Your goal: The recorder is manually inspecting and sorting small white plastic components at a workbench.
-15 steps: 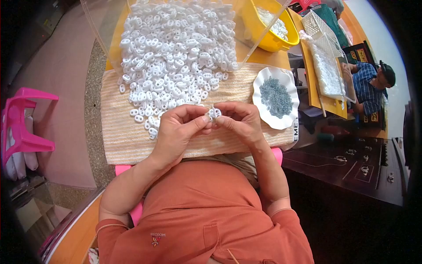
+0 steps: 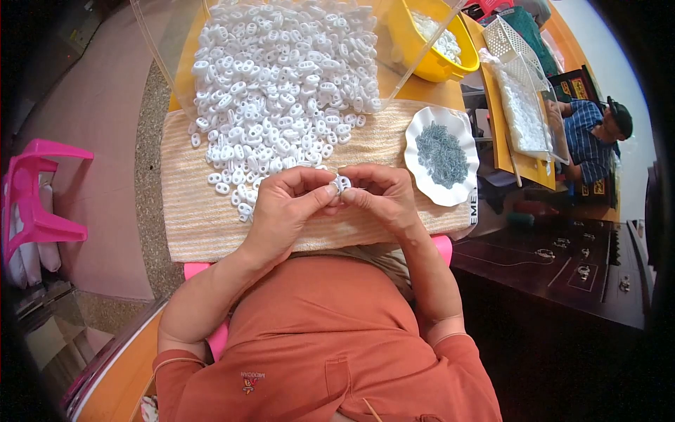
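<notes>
A small white plastic cord lock [image 2: 342, 183], oval with two holes, is between my fingertips just above the cloth. My left hand [image 2: 292, 200] is closed, pinching it from the left between thumb and fingers. From the right, the thumb and fingertips of my right hand [image 2: 383, 197] press together at its edge; fingers hide part of the piece. Beyond my hands lies a big heap of similar white cord locks [image 2: 281, 91], some scattered toward my left hand. To the right stands a white scalloped plate [image 2: 460, 195] of small grey metal springs [image 2: 441, 156].
A striped cloth [image 2: 204, 225] covers the near tabletop. A clear plastic bin [image 2: 160, 53] surrounds the heap's far part. A yellow basin [image 2: 425, 68] holds more white pieces. At right, a person in a checked shirt [image 2: 589, 137] sits by another table; a pink stool [image 2: 35, 200] stands left.
My right thumb and fingers have shifted slightly at the cord lock, and the piece has turned a little. My left hand stays almost still.
</notes>
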A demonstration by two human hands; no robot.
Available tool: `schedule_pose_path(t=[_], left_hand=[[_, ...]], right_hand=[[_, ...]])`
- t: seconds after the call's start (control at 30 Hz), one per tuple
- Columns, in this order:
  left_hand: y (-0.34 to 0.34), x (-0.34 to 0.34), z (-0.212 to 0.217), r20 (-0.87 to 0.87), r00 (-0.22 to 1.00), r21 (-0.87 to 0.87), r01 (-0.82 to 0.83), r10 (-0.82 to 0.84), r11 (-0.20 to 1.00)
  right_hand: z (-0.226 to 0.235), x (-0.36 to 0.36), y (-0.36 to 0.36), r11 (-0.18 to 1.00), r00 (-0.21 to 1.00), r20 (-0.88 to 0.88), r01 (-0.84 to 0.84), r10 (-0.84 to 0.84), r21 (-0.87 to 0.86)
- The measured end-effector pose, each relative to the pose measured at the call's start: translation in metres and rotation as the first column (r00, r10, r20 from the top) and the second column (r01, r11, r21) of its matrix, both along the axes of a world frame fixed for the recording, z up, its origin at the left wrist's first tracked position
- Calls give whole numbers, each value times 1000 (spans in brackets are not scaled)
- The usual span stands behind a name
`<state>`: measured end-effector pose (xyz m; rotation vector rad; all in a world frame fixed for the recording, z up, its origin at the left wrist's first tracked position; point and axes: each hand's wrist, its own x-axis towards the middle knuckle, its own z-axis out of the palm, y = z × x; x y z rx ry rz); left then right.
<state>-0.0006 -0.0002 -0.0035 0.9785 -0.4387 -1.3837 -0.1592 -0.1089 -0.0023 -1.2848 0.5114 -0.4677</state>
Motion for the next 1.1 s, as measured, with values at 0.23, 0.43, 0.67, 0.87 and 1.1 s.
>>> schedule_pose_path(t=[0.23, 0.43, 0.67, 0.87, 1.1], left_hand=[[0, 0, 1, 2, 1000, 22, -2, 2, 1000], [0, 0, 2, -45, 999, 31, 9, -7, 999], [1, 2, 2, -173, 984, 45, 61, -53, 997], [1, 4, 4, -303, 948, 31, 113, -98, 993], [2, 4, 2, -371, 916, -27, 152, -151, 988]], right_hand=[[1, 1, 1, 1000, 1000, 10, -16, 16, 2], [0, -2, 0, 1000, 1000, 13, -12, 12, -22], [-2, -4, 0, 999, 999, 38, 3, -4, 32], [1, -6, 3, 999, 997, 72, 31, -32, 7], [4, -8, 6, 999, 994, 103, 25, -23, -24]])
